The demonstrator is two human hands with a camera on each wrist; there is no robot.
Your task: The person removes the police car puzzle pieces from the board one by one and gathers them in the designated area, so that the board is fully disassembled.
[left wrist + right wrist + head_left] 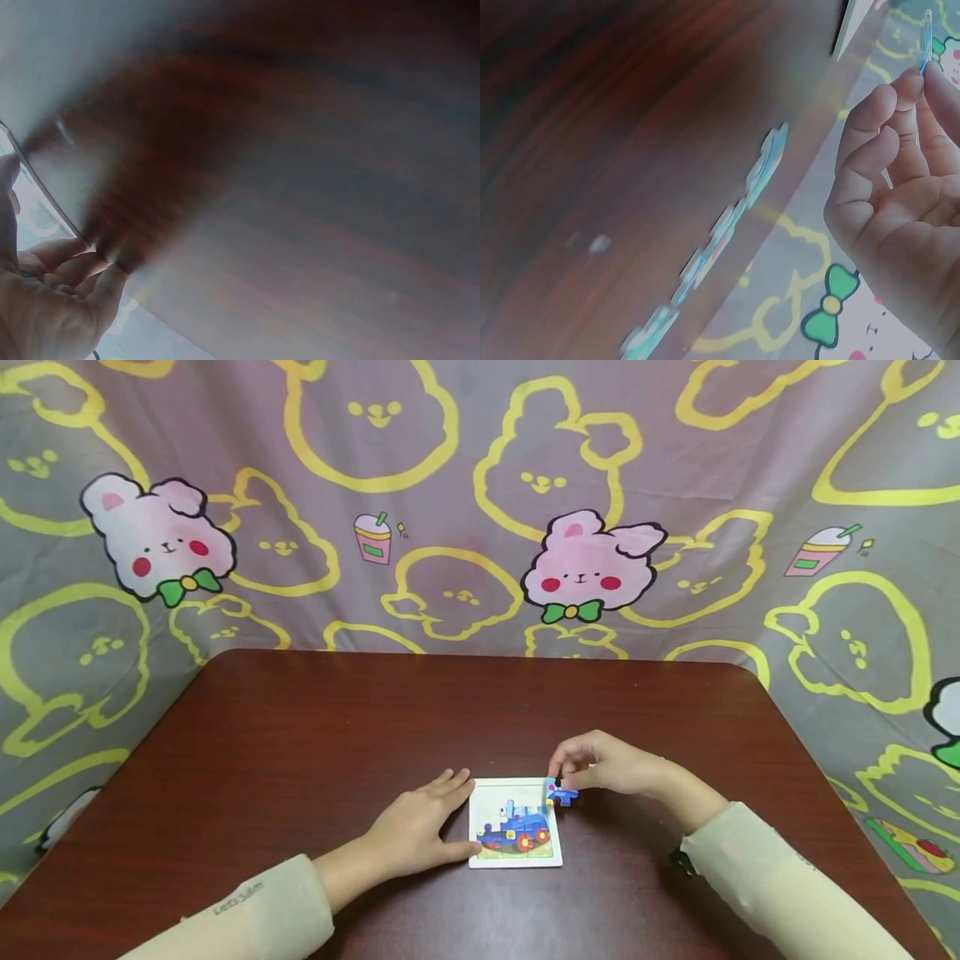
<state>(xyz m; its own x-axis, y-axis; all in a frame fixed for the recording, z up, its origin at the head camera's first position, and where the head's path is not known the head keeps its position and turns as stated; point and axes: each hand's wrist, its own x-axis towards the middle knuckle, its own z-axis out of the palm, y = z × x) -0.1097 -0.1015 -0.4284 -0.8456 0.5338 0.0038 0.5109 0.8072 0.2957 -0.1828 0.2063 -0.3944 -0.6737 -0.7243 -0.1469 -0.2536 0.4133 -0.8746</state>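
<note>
A small white-framed jigsaw puzzle board (516,863) lies on the table, its lower part filled with a blue vehicle with red and yellow wheels. My left hand (408,835) rests at the board's left edge, fingers extended and thumb touching the frame. In the left wrist view the left hand (60,300) shows at the lower left beside the board's edge. My right hand (611,764) pinches a blue jigsaw piece (564,795) over the board's upper right edge. The right wrist view shows this piece (927,37) edge-on between thumb and fingertips of the right hand (900,202).
In the right wrist view several loose jigsaw pieces (712,251) lie in a row on the table; the right hand mostly hides them in the head view. The brown table (337,718) meets a patterned cloth (465,527) behind and at both sides.
</note>
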